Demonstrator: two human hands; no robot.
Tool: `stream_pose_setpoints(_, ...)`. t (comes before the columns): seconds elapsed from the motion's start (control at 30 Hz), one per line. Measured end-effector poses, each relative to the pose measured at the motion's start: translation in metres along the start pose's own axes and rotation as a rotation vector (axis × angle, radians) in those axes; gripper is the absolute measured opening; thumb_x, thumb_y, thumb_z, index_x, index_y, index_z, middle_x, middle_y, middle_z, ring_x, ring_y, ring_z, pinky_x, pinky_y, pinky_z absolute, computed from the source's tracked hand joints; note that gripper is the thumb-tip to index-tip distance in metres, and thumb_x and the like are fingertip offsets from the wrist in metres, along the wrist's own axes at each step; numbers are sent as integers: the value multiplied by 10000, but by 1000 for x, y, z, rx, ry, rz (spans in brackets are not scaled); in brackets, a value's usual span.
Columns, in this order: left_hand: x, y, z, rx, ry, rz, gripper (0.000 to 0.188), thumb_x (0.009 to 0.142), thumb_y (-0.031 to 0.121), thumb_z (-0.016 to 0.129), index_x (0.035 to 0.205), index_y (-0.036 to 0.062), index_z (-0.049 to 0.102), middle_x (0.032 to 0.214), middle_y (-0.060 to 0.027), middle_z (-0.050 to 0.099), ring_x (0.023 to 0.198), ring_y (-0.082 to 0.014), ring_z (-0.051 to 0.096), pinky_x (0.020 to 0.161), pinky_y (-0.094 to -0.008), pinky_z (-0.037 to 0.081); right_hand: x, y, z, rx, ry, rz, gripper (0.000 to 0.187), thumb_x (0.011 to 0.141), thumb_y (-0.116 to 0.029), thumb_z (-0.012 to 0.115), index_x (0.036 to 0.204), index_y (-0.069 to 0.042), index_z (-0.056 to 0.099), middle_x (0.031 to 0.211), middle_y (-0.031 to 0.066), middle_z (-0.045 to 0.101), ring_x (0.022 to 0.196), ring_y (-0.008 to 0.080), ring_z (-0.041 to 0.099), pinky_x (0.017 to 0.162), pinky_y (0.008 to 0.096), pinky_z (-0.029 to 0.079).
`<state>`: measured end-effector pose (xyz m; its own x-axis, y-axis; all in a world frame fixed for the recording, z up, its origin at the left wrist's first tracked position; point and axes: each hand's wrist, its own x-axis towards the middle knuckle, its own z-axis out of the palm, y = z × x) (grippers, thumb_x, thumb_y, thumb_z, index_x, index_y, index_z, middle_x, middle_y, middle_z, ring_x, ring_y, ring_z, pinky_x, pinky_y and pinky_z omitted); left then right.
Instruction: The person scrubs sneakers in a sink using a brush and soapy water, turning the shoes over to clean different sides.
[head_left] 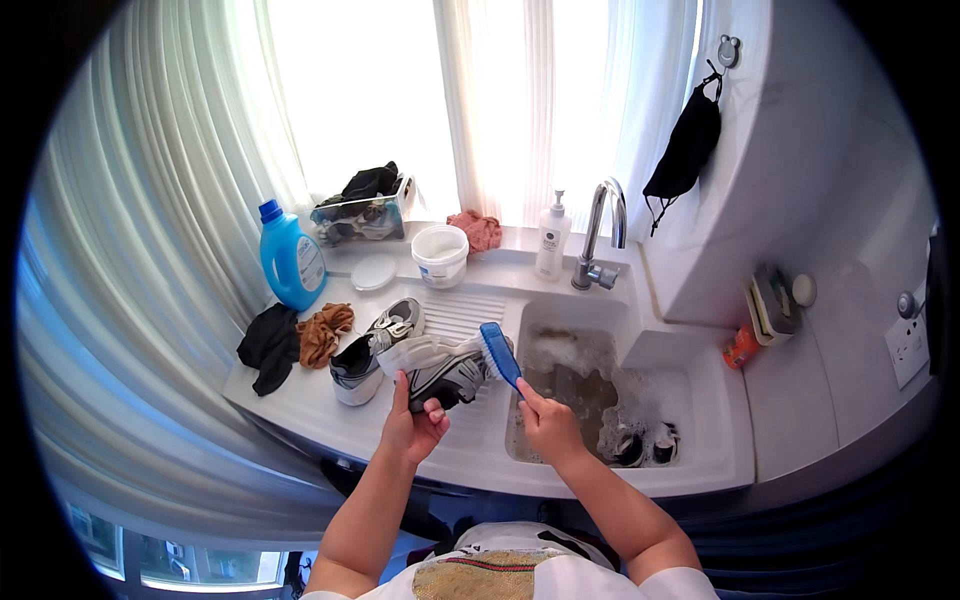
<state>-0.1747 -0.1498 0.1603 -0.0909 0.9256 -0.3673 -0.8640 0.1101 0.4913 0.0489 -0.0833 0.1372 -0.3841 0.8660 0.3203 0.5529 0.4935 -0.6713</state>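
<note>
My left hand (pixel 414 428) is closed around the heel end of a grey and white sneaker (pixel 458 380), tilted over the ribbed drainboard beside the basin. In my right hand (pixel 549 428) is the handle of a blue scrub brush (pixel 498 352). Its white bristles face the toe end of that sneaker and appear to touch it. A matching sneaker (pixel 392 325) stands on the drainboard just left of the held one. Murky, foamy water fills the sink basin (pixel 700 410) to the right, with small black and white items (pixel 640 450) partly under the surface.
A chrome tap (pixel 597 235) and a white pump bottle (pixel 551 240) stand behind the basin. Further left are a white tub (pixel 440 258), its lid (pixel 374 272), a blue detergent bottle (pixel 290 258), and dark and brown cloths (pixel 324 333). A wall caddy (pixel 772 305) hangs at the right.
</note>
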Motion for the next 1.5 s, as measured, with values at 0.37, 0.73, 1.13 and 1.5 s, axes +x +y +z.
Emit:
stream_pose_setpoints(0.37, -9, -29, 0, 210, -22, 62, 589, 910, 636, 444, 1155, 110, 546, 617, 22, 462, 600, -148, 515, 668, -342, 499, -3, -12, -37, 236, -129, -51, 403, 902, -128, 577, 1303, -155, 570, 769, 207, 628, 649, 353, 626, 618, 385, 495)
stream_pose_setpoints(0.73, -6, -41, 1, 219, 7, 134, 637, 888, 664, 441, 1180, 108, 551, 585, 42, 439, 572, -131, 508, 646, -334, 500, -21, -15, -29, 376, -48, -255, 464, 892, -131, 607, 1347, -184, 534, 729, 165, 616, 623, 316, 617, 587, 384, 485)
stream_pose_setpoints(1.13, -6, -38, 7, 186, 13, 104, 680, 846, 692, 481, 1144, 89, 577, 580, 50, 451, 558, -119, 502, 641, -320, 507, -15, 16, -13, 161, -53, -108, 418, 900, -178, 589, 1315, -219, 558, 693, 159, 605, 647, 353, 617, 605, 442, 490)
stream_pose_setpoints(1.5, -6, -37, 25, 119, 57, 90, 602, 835, 688, 502, 1078, 143, 580, 588, 56, 455, 547, -113, 510, 629, -317, 516, -18, -20, -40, 387, -119, -199, 446, 882, -119, 617, 1321, -163, 556, 696, 179, 599, 623, 336, 615, 578, 407, 476)
